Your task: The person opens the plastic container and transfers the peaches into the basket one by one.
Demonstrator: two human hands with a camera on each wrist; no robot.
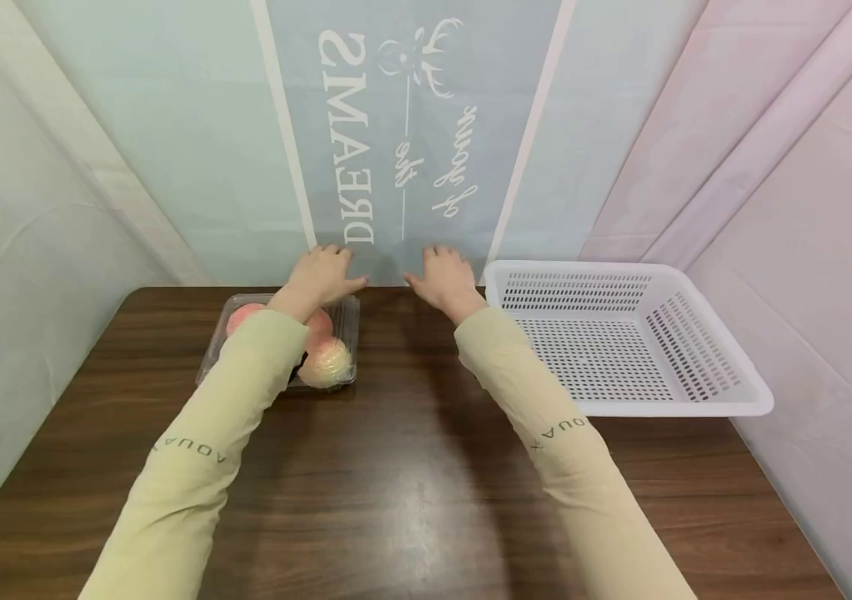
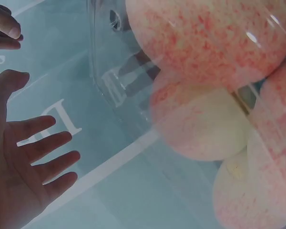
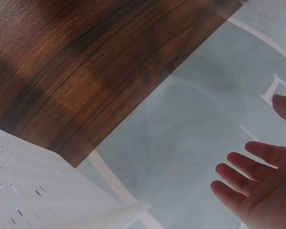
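Both hands reach out past the table's far edge in the head view, with nothing held in either. My left hand (image 1: 321, 275) has its fingers spread, just beyond a clear plastic box (image 1: 353, 321). Several peaches (image 1: 327, 364) lie in that box, partly hidden by the left forearm. Red speckles cover the pale peaches (image 2: 209, 38) seen through the plastic in the left wrist view. My right hand (image 1: 444, 279), fingers also extended, is near the back left corner of a white plastic basket (image 1: 752, 404). The right wrist view shows its open palm and parted fingers (image 3: 248, 167).
A dark wood table (image 1: 396, 467) carries the box on the left and the basket on the right. Behind it hangs a blue-grey cloth (image 1: 411, 167) with white lettering. Pale cloth walls (image 1: 831, 275) flank the table.
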